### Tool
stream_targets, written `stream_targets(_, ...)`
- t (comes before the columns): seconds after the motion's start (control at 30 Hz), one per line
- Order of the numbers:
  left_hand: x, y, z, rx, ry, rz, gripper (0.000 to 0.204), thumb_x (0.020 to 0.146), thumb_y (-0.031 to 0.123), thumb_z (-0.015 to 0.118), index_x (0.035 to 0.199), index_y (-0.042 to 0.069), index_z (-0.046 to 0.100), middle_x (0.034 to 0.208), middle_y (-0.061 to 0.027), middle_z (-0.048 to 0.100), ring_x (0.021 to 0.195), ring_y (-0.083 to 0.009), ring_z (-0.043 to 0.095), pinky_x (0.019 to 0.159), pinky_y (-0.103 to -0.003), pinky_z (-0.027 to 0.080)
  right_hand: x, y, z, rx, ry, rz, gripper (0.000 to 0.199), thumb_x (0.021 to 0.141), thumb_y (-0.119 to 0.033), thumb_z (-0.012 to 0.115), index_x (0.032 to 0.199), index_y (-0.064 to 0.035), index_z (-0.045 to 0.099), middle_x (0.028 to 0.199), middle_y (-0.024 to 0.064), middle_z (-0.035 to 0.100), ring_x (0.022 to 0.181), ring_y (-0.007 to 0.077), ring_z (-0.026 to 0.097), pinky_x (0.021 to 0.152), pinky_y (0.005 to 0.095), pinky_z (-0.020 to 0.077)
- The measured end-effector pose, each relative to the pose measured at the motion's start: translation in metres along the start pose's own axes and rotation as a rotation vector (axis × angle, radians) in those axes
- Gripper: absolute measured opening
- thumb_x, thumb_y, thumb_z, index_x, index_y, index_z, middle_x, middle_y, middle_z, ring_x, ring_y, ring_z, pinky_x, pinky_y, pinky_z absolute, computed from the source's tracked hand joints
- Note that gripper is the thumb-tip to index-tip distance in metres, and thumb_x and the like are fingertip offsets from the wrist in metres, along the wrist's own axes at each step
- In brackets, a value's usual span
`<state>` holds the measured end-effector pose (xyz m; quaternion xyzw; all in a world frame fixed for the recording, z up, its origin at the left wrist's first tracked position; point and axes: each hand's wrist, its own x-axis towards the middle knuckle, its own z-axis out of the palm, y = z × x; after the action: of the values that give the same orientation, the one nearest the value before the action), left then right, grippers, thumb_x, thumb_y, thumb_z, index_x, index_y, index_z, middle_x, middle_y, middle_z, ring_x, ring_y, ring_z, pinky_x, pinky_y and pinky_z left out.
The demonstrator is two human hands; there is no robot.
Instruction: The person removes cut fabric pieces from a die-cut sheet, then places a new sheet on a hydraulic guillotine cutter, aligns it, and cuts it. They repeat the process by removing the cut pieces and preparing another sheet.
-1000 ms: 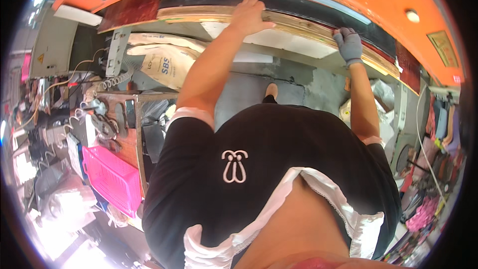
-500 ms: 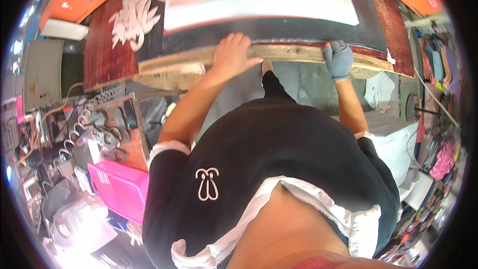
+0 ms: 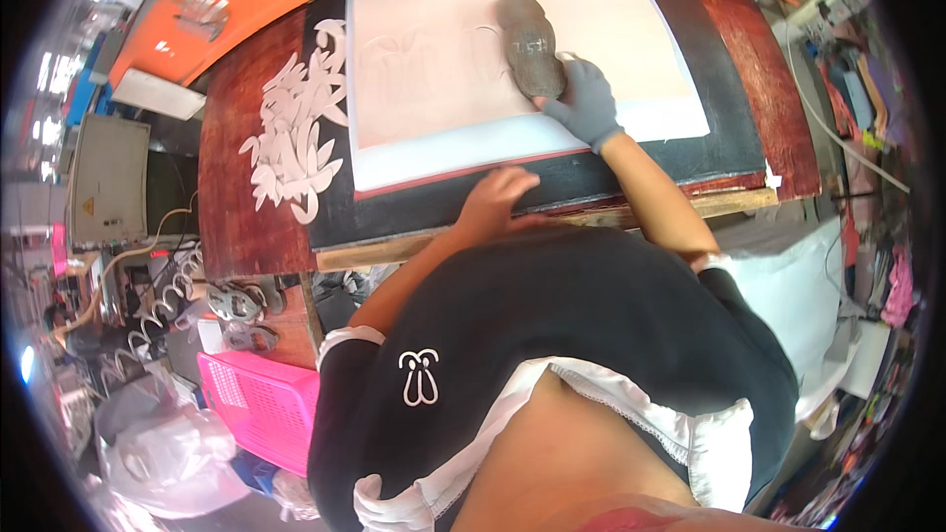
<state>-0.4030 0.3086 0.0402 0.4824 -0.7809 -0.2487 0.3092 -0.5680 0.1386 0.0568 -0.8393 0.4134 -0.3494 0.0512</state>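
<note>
A large pale pink sheet (image 3: 434, 89) lies on a black board (image 3: 463, 207) over a dark red wooden table (image 3: 236, 217). My right hand (image 3: 583, 103), in a grey glove, grips a brown oblong pad (image 3: 530, 44) pressed on the sheet. My bare left hand (image 3: 498, 199) rests flat on the black board near its front edge, fingers apart, holding nothing. Faint raised lines show in the sheet left of the pad.
White leaf-shaped cutouts (image 3: 291, 143) lie on the table's left part. A pink plastic basket (image 3: 261, 409) and clear bags (image 3: 163, 453) sit on the floor at lower left. A grey cabinet (image 3: 103, 182) stands left. White sacks (image 3: 788, 286) are at right.
The view has tipped down onto the tabletop. Both hands left the board's front edge: my right hand moved up onto the sheet and took the brown pad; my left hand lies on the black board.
</note>
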Motion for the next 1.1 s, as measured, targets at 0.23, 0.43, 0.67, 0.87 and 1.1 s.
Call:
stream_targets(0.23,0.042,-0.015,0.011,0.485,0.158,-0.058,0.065,0.073,0.027,0.068,0.127,0.002,0.042,0.134,-0.0166,0.039,0.127,-0.034,0.032,0.101,-0.053,0.024,-0.009,-0.011,0.011,-0.091,-0.048,0.136,0.064,0.061,-0.047,0.071,0.104,-0.0021,0.056,0.094,0.0179,0.06,0.088,0.033,0.057,0.078,0.0404,0.0441)
stream_targets(0.43,0.041,-0.021,0.017,0.65,0.113,-0.108,0.067,0.074,0.035,0.067,0.127,0.002,0.043,0.139,-0.0136,0.037,0.129,-0.034,0.03,0.102,-0.056,0.023,0.008,0.008,-0.009,0.596,-0.034,0.477,0.075,0.063,-0.044,0.072,0.117,0.0019,0.05,0.103,0.0224,0.057,0.096,0.0359,0.055,0.082,0.0385,0.0434)
stream_targets(0.67,0.043,-0.024,0.018,0.667,0.177,-0.035,0.068,0.072,0.036,0.067,0.126,0.001,0.045,0.135,-0.0143,0.041,0.127,-0.034,0.033,0.099,-0.056,0.025,-0.005,0.049,-0.038,0.083,-0.026,0.212,0.069,0.06,-0.039,0.074,0.114,-0.0018,0.052,0.098,0.0216,0.058,0.092,0.0371,0.056,0.081,0.0415,0.0452)
stream_targets(0.87,0.039,-0.022,0.012,0.627,0.206,-0.048,0.068,0.069,0.033,0.068,0.125,0.001,0.045,0.134,-0.0139,0.041,0.126,-0.0332,0.034,0.099,-0.056,0.025,-0.01,0.057,-0.025,0.011,0.05,0.09,0.071,0.06,-0.038,0.073,0.118,-0.0032,0.051,0.106,0.0189,0.058,0.099,0.0357,0.054,0.087,0.0421,0.0425)
stream_targets(1.1,0.034,-0.018,0.008,0.612,0.183,-0.085,0.067,0.068,0.035,0.067,0.124,0.002,0.047,0.134,-0.014,0.041,0.125,-0.0331,0.034,0.099,-0.056,0.024,-0.013,0.045,-0.026,-0.007,0.003,0.107,0.075,0.06,-0.039,0.074,0.119,-0.0011,0.049,0.107,0.0197,0.055,0.099,0.0364,0.052,0.087,0.042,0.042)
